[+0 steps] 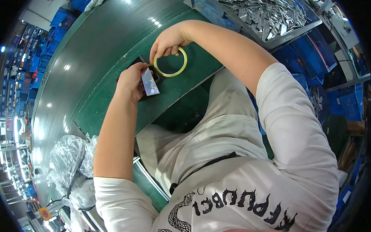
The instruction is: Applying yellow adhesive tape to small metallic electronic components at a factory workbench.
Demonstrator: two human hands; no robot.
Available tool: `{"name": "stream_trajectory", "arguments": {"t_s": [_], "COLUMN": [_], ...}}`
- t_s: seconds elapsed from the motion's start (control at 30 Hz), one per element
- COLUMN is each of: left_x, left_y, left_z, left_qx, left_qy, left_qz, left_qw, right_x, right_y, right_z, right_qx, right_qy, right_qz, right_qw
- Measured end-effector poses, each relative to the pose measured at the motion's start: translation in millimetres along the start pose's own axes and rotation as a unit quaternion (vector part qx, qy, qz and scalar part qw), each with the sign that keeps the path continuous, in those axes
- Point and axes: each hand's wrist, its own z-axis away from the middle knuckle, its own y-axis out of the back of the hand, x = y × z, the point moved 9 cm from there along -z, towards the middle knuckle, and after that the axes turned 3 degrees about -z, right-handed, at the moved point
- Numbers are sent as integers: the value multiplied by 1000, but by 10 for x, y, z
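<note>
My left hand (131, 79) is closed on a small, flat, shiny metal plate (150, 83), which it holds tilted over the green bench. A roll of yellow tape (184, 66) hangs from my right hand (167, 41), whose fingers are closed on its upper rim. The fingertips of both hands nearly meet at the plate's upper end, where the edge of the tape roll comes close. Behind the plate and my left hand lies a black object (135, 62), mostly covered, so its kind cannot be told.
A green work surface (108, 91) lies beneath my hands, beside a long, shiny green belt (98, 43). At the upper right stands a bin (274, 42) heaped with metal strips. Crumpled clear plastic (69, 157) sits at the lower left. Blue crates (349, 101) stand at the right.
</note>
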Motion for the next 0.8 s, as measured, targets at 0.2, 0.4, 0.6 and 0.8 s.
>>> {"name": "stream_trajectory", "arguments": {"t_s": [0.2,0.4,0.6,0.8], "left_x": [-36,-53,71,-94], "left_y": [18,76,345,270], "left_z": [10,-50,281,879], "left_qx": [13,27,29,37], "left_qy": [18,15,-104,-199], "left_qz": [-21,6,127,-5], "left_qw": [1000,1000,986,979], "right_x": [27,114,-176,295], "right_y": [-20,24,165,-507], "right_z": [16,18,274,630], "right_qx": [3,6,259,408], "right_qy": [3,-6,170,217], "right_qz": [-6,9,231,517], "right_qw": [1000,1000,922,720]}}
